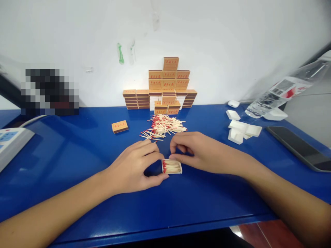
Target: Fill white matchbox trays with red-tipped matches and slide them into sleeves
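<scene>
A small white cardboard matchbox tray (172, 166), filled with red-tipped wooden matches laid side by side, was seen lying on the glossy blue table top (77, 162), near its front edge and between the two hands. The left hand (137, 168) was placed at the tray's left end, its thumb touching the near left corner and its fingers curled above the far side; whether those fingers were closed on the tray could not be told. The right hand (196, 151) was rested at the tray's far right edge, with the thumb and forefinger pinched together just above the matches; whether a match was held between them could not be made out.

Just behind the hands, a loose heap of red-tipped matches (164, 127) was spread on the table. To its left, well apart, a single closed orange matchbox (120, 126) was lying flat. Against the white wall, a stacked pile of orange matchboxes (161, 88) was built up in tiers. On the right, several empty white trays (241, 129) were scattered, near a clear plastic bag (279, 91) and a dark smartphone (300, 148).
</scene>
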A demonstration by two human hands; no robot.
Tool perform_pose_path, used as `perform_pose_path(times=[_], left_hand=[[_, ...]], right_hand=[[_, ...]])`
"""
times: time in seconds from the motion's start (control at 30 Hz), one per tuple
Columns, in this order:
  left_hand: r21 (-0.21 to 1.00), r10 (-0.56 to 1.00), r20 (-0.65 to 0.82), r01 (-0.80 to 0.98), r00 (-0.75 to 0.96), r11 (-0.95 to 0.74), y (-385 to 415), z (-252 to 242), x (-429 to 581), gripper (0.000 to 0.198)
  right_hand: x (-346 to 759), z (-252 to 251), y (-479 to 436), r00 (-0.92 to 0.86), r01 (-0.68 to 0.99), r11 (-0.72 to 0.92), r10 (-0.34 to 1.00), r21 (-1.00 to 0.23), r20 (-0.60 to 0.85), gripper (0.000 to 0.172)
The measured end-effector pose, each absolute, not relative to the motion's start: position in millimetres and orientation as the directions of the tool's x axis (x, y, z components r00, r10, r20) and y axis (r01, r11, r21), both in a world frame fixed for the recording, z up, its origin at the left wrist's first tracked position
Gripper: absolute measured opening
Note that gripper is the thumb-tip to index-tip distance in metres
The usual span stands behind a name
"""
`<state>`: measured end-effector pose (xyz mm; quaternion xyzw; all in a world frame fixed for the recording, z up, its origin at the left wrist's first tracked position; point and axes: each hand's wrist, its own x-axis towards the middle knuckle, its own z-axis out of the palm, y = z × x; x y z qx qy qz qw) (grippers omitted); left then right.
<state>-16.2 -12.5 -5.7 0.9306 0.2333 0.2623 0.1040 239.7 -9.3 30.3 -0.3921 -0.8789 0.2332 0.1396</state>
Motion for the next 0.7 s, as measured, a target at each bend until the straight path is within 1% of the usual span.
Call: perform_pose_path(times=[0.07,0.13,0.23,0.33,0.5,0.57,0.7], left_hand=[[0.316,0.501,0.453,0.393,0.737,-0.863,-14,-5,-16,0.023],[0.308,0.493,0.470,0.387,0.732,-0.869,-16,-5,-16,0.023],[0.291,0.435,0.487,0.329,0.758,-0.898,-21,-6,-15,0.024],[0.277,0.382,0.489,0.276,0.784,-0.920,-23,-6,-14,0.026],[0.238,0.355,0.482,0.270,0.801,-0.933,-27,-5,-12,0.027],[0.217,0.337,0.471,0.263,0.815,-0.940,-31,-5,-11,0.027],[0.200,0.318,0.459,0.252,0.830,-0.947,-39,-6,-10,0.028]], right_hand=[[239,24,-2,-0.615,0.635,0.603,0.773,-0.483,0.156,0.008],[234,15,6,-0.570,0.640,0.603,0.788,-0.475,0.232,0.004],[221,2,16,-0.540,0.638,0.605,0.793,-0.476,0.284,0.005],[209,-6,23,-0.536,0.654,0.608,0.792,-0.450,0.291,0.006],[209,-6,26,-0.525,0.683,0.574,0.816,-0.451,0.243,0.012],[210,-4,26,-0.529,0.668,0.584,0.809,-0.462,0.258,0.013],[204,-1,23,-0.575,0.584,0.642,0.759,-0.497,0.305,0.013]])
